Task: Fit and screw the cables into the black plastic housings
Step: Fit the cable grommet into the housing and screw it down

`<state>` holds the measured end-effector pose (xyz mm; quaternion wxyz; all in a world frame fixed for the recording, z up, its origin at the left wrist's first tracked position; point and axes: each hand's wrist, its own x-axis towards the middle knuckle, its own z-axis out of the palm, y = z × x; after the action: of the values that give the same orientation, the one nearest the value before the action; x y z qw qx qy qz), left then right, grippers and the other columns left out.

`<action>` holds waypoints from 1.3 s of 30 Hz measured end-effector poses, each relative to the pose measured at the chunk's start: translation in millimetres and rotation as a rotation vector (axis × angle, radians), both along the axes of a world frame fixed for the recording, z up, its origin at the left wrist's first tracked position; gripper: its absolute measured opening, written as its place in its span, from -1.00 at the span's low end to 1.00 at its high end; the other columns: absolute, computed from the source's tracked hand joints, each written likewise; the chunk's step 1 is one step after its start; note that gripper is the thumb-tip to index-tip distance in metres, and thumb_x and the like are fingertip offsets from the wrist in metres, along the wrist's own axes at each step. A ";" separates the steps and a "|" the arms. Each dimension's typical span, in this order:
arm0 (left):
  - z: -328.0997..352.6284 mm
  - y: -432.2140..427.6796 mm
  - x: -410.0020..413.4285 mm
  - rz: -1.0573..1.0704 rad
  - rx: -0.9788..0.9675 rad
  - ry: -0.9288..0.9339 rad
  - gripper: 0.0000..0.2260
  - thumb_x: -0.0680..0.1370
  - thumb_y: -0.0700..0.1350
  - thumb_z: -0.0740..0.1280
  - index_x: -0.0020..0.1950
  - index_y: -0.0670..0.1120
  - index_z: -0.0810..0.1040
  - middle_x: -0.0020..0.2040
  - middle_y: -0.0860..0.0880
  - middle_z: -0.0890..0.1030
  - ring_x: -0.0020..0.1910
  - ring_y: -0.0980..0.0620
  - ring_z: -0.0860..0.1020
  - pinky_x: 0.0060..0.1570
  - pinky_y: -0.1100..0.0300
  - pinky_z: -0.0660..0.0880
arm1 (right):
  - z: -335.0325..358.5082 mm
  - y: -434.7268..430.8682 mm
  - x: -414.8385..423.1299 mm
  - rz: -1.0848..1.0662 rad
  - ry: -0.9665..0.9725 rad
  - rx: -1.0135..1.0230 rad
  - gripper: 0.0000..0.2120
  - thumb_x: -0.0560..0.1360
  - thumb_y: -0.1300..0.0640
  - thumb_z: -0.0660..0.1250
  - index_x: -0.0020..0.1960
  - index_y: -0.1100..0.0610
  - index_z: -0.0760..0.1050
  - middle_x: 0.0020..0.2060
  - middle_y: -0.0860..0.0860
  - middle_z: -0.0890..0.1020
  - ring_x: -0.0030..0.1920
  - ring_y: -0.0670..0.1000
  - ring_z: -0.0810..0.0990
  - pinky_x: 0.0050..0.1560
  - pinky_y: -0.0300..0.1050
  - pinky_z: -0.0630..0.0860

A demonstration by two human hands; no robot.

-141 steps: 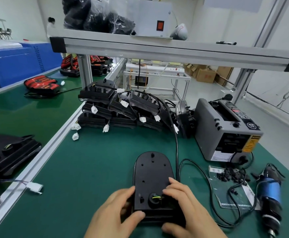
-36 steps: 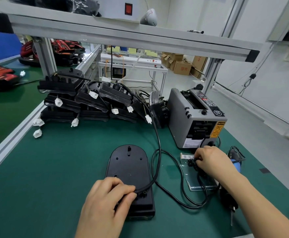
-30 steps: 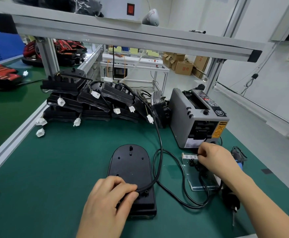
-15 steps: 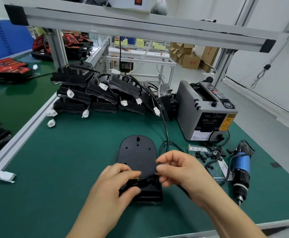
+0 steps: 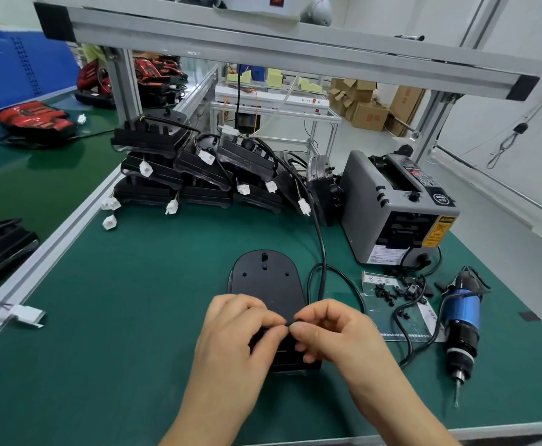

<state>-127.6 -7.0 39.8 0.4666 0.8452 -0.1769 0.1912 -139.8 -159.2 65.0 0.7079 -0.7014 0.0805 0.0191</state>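
A: Right hand (image 5: 337,333) has come off the parts bag (image 5: 382,317) since a second ago and now meets the left hand (image 5: 240,336) fingertip to fingertip.
B: Grip?
A: Both curled, each thumb and forefinger pinching one small black piece (image 5: 291,322) between them. Clip or cable end, can't tell.
B: Housing?
A: Black housing (image 5: 264,281) lies flat on the green mat (image 5: 118,300), centre, rounded end away. Hands cover its near end. Cable (image 5: 322,249) loops just right of it and runs back to the pile of housings (image 5: 173,175).
B: Rest?
A: Electric screwdriver (image 5: 459,320) lies at right beside the bag, bit toward the person. Grey tape dispenser (image 5: 395,207) stands behind the bag.
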 end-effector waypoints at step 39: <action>-16.0 9.7 1.7 0.008 0.131 -0.303 -0.86 0.49 0.06 0.31 -0.08 0.06 0.61 -0.07 0.16 0.55 -0.01 0.05 0.39 -0.06 0.06 0.38 | -2.0 -1.2 -19.1 0.026 0.069 -0.063 -0.85 0.36 0.28 0.50 -0.36 0.17 0.61 -0.47 0.02 0.57 -0.44 -0.04 0.52 -0.35 -0.21 0.50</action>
<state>-125.9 2.7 23.8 0.3779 0.8361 -0.2540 0.3061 -158.9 -160.5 63.0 0.6818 -0.7234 0.0964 0.0499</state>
